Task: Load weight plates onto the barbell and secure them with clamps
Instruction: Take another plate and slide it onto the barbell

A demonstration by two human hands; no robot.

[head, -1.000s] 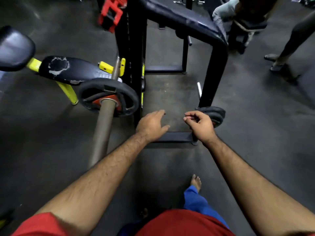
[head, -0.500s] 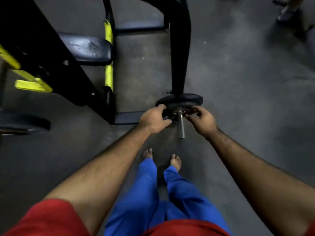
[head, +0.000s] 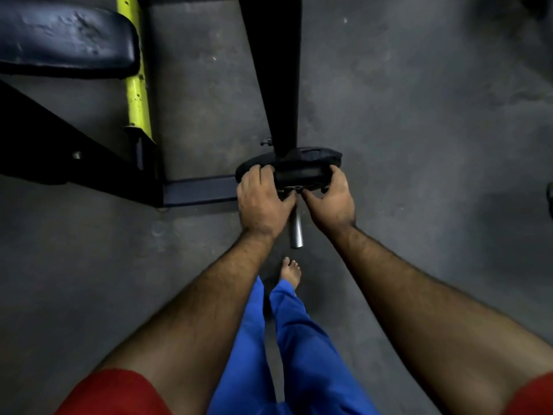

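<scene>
A black weight plate sits on a short steel storage peg at the foot of a black rack post. My left hand grips the plate's left rim, fingers curled over its edge. On the right rim my right hand holds the same plate, thumb reaching toward the centre hole. The peg's free end sticks out toward me between both wrists. No barbell or clamp is in view.
A dark padded bench with a yellow frame bar stands at the upper left, joined to a black base beam. Grey gym floor spreads to the right. My bare foot and blue trousers are below the peg.
The view has swung from the loaded barbell down to the stored plate. Both hands have closed in from beside the plate and now grip its two rims.
</scene>
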